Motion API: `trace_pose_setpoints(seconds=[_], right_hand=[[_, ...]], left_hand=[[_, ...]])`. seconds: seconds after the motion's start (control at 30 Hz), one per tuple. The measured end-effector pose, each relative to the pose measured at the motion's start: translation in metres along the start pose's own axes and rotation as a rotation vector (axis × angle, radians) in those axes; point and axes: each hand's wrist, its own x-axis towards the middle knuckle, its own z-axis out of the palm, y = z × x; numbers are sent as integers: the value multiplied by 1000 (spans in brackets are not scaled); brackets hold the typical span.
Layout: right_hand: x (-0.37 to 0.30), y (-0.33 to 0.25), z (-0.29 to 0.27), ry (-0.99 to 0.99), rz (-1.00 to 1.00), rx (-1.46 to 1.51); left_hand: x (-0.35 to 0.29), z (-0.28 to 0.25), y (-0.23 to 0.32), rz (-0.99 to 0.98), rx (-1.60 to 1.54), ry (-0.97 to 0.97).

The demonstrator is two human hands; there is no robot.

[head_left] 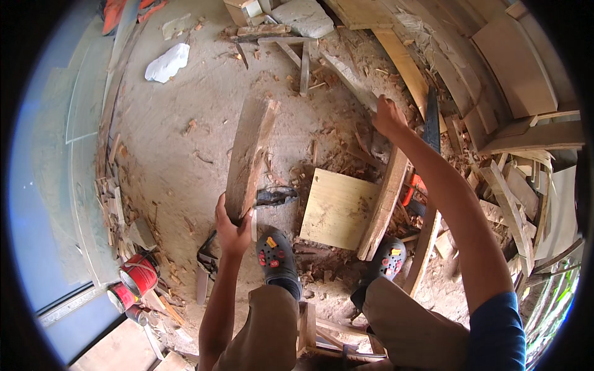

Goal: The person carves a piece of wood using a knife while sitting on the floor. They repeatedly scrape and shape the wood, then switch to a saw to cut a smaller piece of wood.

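My left hand [234, 226] grips the near end of a thick wooden beam [250, 148], thumb on one side and fingers on the other. The beam points away from me over the dusty floor. My right hand [390, 117] is reached out far and right, its fingers curled around the near end of a narrow greyish wood strip [349, 80]. Under my right forearm lies another wooden beam [383, 207]. A handsaw with a dark blade [431, 123] and orange handle [414, 188] sits just right of it, partly hidden by my arm.
A square pale board [339, 209] lies between my feet in grey clogs [277, 256]. Red cans [137, 276] stand at the lower left. Scrap wood [510, 204] is piled along the right. A white lump [167, 63] and a stone slab [303, 17] lie farther off.
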Motion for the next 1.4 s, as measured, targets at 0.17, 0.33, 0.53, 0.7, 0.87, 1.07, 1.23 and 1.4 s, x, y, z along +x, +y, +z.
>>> trace_pose_setpoints(seconds=[0.17, 0.33, 0.53, 0.7, 0.87, 1.07, 1.23, 1.4], right_hand=[[-27, -1, 17, 134, -183, 71], [-53, -36, 16, -78, -402, -30], [-78, -31, 12, 261, -484, 50], [-166, -1, 2, 451, -192, 297], [-227, 46, 72, 260, 150, 602], [-229, 8, 79, 18, 204, 644], [-217, 9, 91, 90, 267, 693], [-188, 0, 102, 214, 222, 791]], left_hand=[[-4, -3, 0, -15, -24, 55], [-3, 9, 13, -102, -38, 41], [-3, 36, 24, -34, 26, -7], [-12, 48, 28, -7, 75, -57], [7, 75, 53, 54, 177, -117], [16, 85, 31, -64, 177, -177], [8, 86, 47, -78, 215, -224], [1, 92, 57, -116, 217, -236]])
